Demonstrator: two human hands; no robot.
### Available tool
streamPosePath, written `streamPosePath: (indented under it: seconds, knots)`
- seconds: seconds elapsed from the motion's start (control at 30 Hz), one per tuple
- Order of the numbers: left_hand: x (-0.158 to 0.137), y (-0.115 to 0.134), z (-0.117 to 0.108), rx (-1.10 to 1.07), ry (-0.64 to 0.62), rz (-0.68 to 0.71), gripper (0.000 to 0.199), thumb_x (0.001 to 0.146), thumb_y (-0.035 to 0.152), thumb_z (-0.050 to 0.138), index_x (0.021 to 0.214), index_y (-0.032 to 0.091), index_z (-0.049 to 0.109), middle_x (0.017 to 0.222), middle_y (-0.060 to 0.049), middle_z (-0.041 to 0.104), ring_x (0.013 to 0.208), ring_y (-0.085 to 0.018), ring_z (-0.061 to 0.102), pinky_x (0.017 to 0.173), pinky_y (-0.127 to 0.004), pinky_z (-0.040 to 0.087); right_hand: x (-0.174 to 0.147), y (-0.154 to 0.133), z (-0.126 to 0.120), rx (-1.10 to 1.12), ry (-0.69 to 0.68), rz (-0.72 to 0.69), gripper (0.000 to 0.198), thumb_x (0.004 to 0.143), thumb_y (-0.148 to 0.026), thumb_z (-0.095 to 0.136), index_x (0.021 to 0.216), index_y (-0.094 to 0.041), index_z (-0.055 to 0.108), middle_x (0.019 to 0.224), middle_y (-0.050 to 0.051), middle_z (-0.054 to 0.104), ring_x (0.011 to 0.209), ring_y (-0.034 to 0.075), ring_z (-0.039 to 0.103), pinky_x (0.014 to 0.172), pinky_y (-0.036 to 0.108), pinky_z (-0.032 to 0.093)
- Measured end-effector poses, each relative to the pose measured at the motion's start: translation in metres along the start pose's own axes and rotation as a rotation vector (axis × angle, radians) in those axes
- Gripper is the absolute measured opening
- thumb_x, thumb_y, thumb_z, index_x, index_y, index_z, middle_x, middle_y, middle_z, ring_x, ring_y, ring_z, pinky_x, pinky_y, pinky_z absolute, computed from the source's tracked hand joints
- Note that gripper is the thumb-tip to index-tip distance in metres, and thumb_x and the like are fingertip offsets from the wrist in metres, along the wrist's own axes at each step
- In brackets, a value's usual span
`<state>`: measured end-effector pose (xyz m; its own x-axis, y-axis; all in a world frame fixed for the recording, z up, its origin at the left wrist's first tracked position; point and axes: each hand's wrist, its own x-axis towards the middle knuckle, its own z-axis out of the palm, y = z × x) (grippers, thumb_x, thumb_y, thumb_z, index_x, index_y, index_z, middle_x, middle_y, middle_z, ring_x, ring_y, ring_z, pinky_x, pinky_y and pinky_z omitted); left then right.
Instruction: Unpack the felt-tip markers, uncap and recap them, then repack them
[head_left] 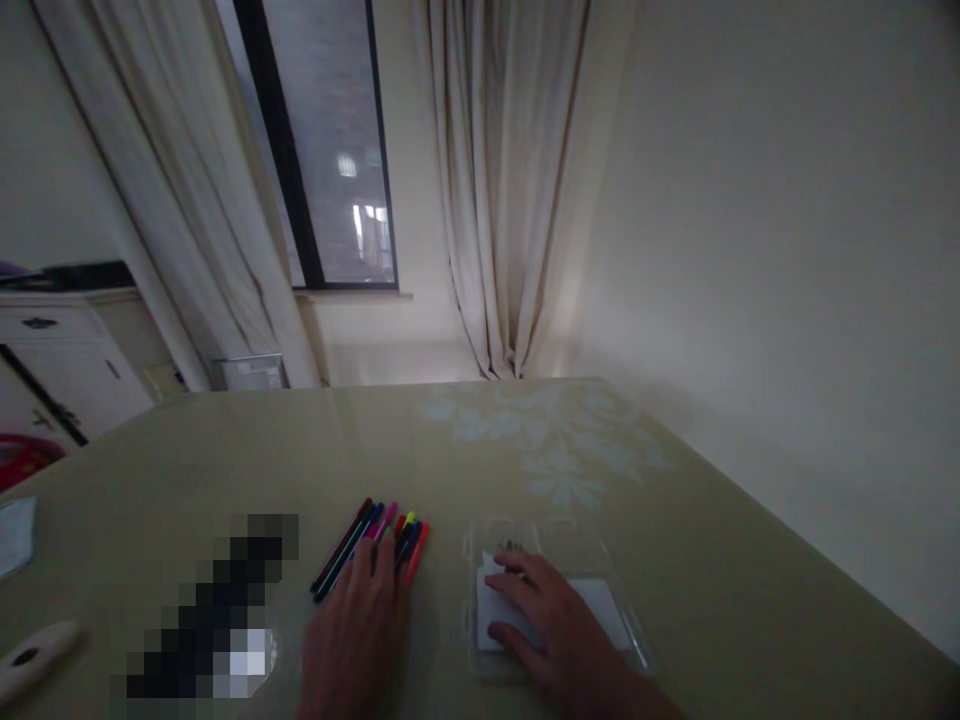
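Note:
Several coloured felt-tip pens (409, 540) lie side by side on the table, left of centre. My left hand (356, 620) rests over their near part, its fingers stretched forward across them; the thumb is hidden. To the right lies a clear plastic case (566, 535) with divided compartments, flat on the table. White paper (604, 605) sits in or on its near part; which of the two I cannot tell. Over the paper is my right hand (544, 615), fingers spread and slightly bent, with nothing visible in its grasp. Small dark items (512, 546) show just beyond its fingertips.
A pale green table (420, 450) with a flower pattern carries all this. Left of the pens is a dark pixelated object (217, 605); a whitish object with a dark oval (41, 655) lies at the near left. A wall (787, 350) runs along the right edge.

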<state>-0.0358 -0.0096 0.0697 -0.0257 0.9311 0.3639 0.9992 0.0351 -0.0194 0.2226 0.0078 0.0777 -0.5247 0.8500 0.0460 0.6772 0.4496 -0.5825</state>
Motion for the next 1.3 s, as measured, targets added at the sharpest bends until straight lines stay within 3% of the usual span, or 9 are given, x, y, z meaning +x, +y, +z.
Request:
streamPosePath:
  seconds: [0.2,0.33,0.57,0.7,0.9,1.07,1.2,1.3]
  knots:
    - [-0.004,0.006,0.012,-0.032,0.021,0.067,0.042,0.099,0.035,0.043,0.129,0.018,0.067,0.126,-0.016,0.071,0.116,-0.031,0.066,0.093,-0.044,0.055,-0.003,-0.008,-0.007,-0.009,-0.082,0.012,0.055,0.089,-0.048,0.073,0.138,-0.025,0.065,0.153,0.014,0.053,0.141,0.035,0.047,0.12,0.05,0.035]
    - [-0.007,0.006,0.018,-0.047,-0.012,0.071,0.04,0.101,0.027,0.041,0.128,0.018,0.069,0.123,-0.017,0.071,0.112,-0.031,0.068,0.089,-0.044,0.056,-0.004,-0.007,-0.008,-0.022,-0.105,0.005,0.059,0.086,-0.049,0.076,0.138,-0.024,0.065,0.156,0.014,0.05,0.143,0.036,0.044,0.12,0.049,0.034]
    - [0.0,0.001,0.014,-0.036,-0.053,0.04,0.04,0.102,0.025,0.041,0.128,0.015,0.069,0.127,-0.019,0.069,0.117,-0.033,0.065,0.096,-0.048,0.052,-0.002,-0.002,-0.011,-0.035,-0.085,0.011,0.047,0.091,-0.044,0.07,0.135,-0.025,0.068,0.154,0.011,0.053,0.141,0.032,0.048,0.12,0.045,0.035]
    - [0.001,0.002,0.012,-0.021,-0.088,0.05,0.039,0.102,0.02,0.04,0.127,0.021,0.069,0.123,-0.014,0.071,0.113,-0.029,0.067,0.093,-0.043,0.053,0.0,-0.003,-0.02,-0.07,-0.105,0.043,0.047,0.091,-0.04,0.069,0.133,-0.021,0.069,0.154,0.012,0.053,0.141,0.031,0.047,0.12,0.045,0.035]
    - [0.002,-0.001,0.008,-0.01,-0.101,0.035,0.033,0.103,0.03,0.042,0.115,0.021,0.072,0.119,-0.013,0.072,0.112,-0.03,0.068,0.093,-0.044,0.053,0.003,0.008,-0.022,-0.129,-0.05,0.084,0.046,0.091,-0.036,0.065,0.134,-0.019,0.068,0.153,0.013,0.053,0.14,0.031,0.049,0.119,0.045,0.037]
    - [0.004,-0.003,0.01,-0.01,-0.114,0.018,0.034,0.103,0.026,0.04,0.112,0.02,0.072,0.117,-0.013,0.072,0.109,-0.029,0.068,0.092,-0.043,0.053,0.005,0.016,-0.021,-0.148,-0.006,0.094,0.046,0.091,-0.032,0.063,0.134,-0.018,0.067,0.152,0.014,0.054,0.139,0.031,0.05,0.119,0.046,0.038]
    - [0.006,-0.007,0.015,-0.047,-0.107,0.009,0.037,0.103,0.026,0.037,0.117,0.021,0.072,0.12,-0.013,0.071,0.112,-0.028,0.066,0.095,-0.042,0.051,0.006,0.017,-0.022,-0.146,-0.01,0.096,0.046,0.092,-0.034,0.063,0.135,-0.018,0.067,0.152,0.014,0.054,0.139,0.031,0.05,0.119,0.046,0.037]
    - [0.008,-0.011,0.016,-0.075,-0.065,-0.048,0.042,0.103,0.038,0.039,0.125,0.019,0.069,0.128,-0.014,0.068,0.117,-0.031,0.062,0.1,-0.045,0.048,0.005,0.02,-0.021,-0.139,-0.012,0.097,0.047,0.093,-0.036,0.062,0.136,-0.019,0.067,0.153,0.014,0.053,0.14,0.031,0.05,0.119,0.046,0.037]
